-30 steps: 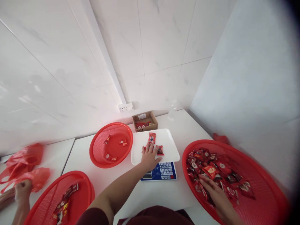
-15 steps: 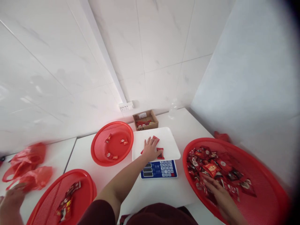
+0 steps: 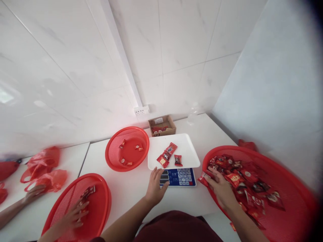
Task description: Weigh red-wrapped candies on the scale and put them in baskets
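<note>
Right hand (image 3: 222,187) has a small red candy packet (image 3: 204,179) pinched between thumb and fingers, right at the left rim of the big red mesh basket (image 3: 285,185) – that one's got a messy heap of red and brown wrapped candies (image 3: 234,179) in it. Left hand (image 3: 154,188) is empty, fingers loosely spread by the front edge of the white weighing tray (image 3: 188,144), can't tell if it's touching. Four packets (image 3: 163,162) sit on the tray, three in a slanted row and one off to the right. Round red basket (image 3: 130,154) left of the tray has a few small candies (image 3: 138,147), the cardboard box (image 3: 170,132) behind holds some red packets (image 3: 158,129), and the front-left red basket (image 3: 97,208) has a few wrapped snacks (image 3: 88,191) – plus a co-worker's hand (image 3: 73,216) in it
</note>
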Demonstrator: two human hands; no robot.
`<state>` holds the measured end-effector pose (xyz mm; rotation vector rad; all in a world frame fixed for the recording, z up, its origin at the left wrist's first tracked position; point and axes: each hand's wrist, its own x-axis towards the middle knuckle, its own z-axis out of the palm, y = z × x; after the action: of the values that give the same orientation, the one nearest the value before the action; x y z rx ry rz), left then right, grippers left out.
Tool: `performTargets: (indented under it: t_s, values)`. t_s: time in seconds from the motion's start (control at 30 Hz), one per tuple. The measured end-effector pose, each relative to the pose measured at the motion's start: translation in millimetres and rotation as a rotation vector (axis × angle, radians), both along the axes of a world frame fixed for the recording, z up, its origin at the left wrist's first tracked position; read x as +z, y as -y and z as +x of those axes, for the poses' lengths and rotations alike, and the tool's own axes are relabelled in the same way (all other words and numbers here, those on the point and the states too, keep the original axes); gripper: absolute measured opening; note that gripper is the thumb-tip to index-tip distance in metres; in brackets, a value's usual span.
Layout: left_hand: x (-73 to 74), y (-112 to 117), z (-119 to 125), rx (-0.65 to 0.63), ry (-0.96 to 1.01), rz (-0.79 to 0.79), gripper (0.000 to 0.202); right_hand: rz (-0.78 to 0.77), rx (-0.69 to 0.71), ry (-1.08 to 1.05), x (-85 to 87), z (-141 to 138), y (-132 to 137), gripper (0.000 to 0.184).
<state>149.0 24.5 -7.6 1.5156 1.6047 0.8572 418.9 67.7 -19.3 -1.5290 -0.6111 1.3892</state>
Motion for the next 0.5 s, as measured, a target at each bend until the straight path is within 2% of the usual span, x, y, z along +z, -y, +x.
performTargets:
  t_s: [0.1, 0.2, 0.37, 0.43, 0.5]
  values:
    - [2.5, 9, 6, -0.039, 0.092, -0.064, 0.037, 0.033, 0.015, 0.024, 3.8, -8, 4, 0.062]
    - [6.9, 8, 18, -0.132, 0.228, -0.257, 0.039, 0.066, 0.139, 0.006, 14.4, -23, 14, 0.053]
    - [19.2, 4, 41, -0.253, 0.68, -0.621, 0.061, 0.115, 0.438, 0.028, 34.5, -58, 34, 0.04]
    - [22.7, 4, 46, -0.271, 0.775, -0.687, 0.07, 0.162, 0.511, 0.059, 37.5, -66, 40, 0.034]
    - [23.3, 6, 48, -0.284, 0.785, -0.732, 0.081, 0.199, 0.525, 0.136, 36.9, -67, 45, 0.031]
